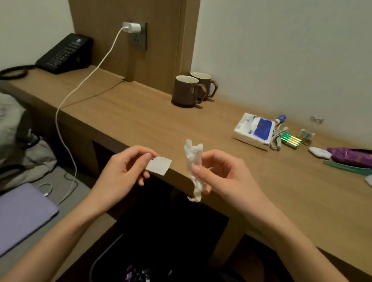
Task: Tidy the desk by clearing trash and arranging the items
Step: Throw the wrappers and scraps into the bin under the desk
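Left hand (125,166) fingers pinching paper scrap (158,166), right hand (223,174) fingers pinching crumpled tissue (193,164), both raised over desk (138,114) edge

Legible text: none that I can read. Items bearing print, all too small or blurred:

1. Black plastic desk telephone (64,53), upper left of the frame: rows of keys, markings unreadable.
2. White soft tissue pack with a blue printed panel (254,130), right of centre: print unreadable.
3. Green-and-yellow cylindrical batteries (291,140), just right of the pack: label bands, wording indistinct.
4. Glossy purple plastic wrapper (356,157), far right: pale pattern, lettering unclear.
5. Small white rectangular paper slip (159,166), centre, pinched in my left hand (129,165): nothing readable.
6. Crumpled white tissue (192,155), gripped in my right hand (223,171): nothing readable.
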`<state>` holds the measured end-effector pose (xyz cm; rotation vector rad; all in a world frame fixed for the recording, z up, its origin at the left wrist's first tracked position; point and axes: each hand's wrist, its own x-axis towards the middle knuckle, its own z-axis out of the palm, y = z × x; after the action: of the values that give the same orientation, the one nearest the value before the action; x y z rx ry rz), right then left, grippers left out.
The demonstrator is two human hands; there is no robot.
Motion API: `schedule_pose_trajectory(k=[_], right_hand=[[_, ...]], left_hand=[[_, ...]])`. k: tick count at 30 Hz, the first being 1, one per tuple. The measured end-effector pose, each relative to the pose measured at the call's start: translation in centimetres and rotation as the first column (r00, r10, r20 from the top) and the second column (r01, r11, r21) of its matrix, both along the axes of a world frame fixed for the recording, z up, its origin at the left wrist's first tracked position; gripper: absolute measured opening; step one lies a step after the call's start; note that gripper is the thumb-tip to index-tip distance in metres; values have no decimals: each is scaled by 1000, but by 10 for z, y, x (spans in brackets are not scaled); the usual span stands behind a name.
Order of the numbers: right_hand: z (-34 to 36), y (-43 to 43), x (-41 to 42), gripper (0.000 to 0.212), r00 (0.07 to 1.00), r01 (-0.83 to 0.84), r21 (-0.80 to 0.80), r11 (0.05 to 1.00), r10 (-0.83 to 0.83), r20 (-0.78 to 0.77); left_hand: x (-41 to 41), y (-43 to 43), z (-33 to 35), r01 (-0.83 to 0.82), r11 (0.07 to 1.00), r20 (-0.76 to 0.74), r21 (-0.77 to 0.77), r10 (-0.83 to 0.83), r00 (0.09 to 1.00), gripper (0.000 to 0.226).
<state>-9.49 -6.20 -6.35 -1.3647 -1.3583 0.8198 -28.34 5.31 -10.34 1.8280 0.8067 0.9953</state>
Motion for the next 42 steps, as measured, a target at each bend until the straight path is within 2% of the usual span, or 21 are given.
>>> schedule_pose_trajectory(k=[4, 8, 13, 19, 24, 27, 30, 32, 34, 39, 42], right_hand=[[-50, -2, -32, 12, 994, -112, -94, 989, 111, -13], [-99, 5, -48, 11, 982, -142, -213, 967, 165, 94], [-176, 27, -52, 9, 981, -105, -411, 905, 161, 106], [-255, 46, -52, 9, 998, 20, -632, 774, 25, 61], [-301, 57, -62, 19, 989, 133, -742, 657, -133, 60], [-321, 57, -68, 6, 978, 143, -786, 602, -208, 18], [-333, 55, -72, 44, 968, 86, -828, 554, -244, -63], [-335, 52, -71, 54, 983, 70, -817, 572, -178, -41], [-327, 50, -67, 54, 995, 43, -790, 612, -98, -22], [-270, 47, -55, 40, 996, -52, -729, 683, -18, -88], [-223, 38, -45, 30, 989, -141, -640, 755, 78, -126]], left_hand=[[-41, -5, -37, 45, 996, -68, -77, -51, 996, 20], [-72, -6, -74, 84, 979, -185, -186, -119, 975, 19], [-84, 19, -146, -26, 941, -306, -339, -84, 948, 15], [-72, 44, -231, -28, 883, -457, -469, -215, 863, 14], [-62, 48, -287, -65, 827, -526, -559, -293, 799, 17], [-48, 41, -308, -149, 797, -567, -585, -271, 778, 26], [-36, 35, -316, -153, 781, -608, -606, -331, 722, 44], [-33, 32, -316, -107, 781, -620, -615, -396, 677, 50], [-32, 30, -310, -74, 787, -624, -613, -424, 656, 51], [-29, 30, -268, 18, 870, -633, -492, -372, 678, 44], [-29, 25, -224, 93, 909, -591, -407, -340, 731, 36]])
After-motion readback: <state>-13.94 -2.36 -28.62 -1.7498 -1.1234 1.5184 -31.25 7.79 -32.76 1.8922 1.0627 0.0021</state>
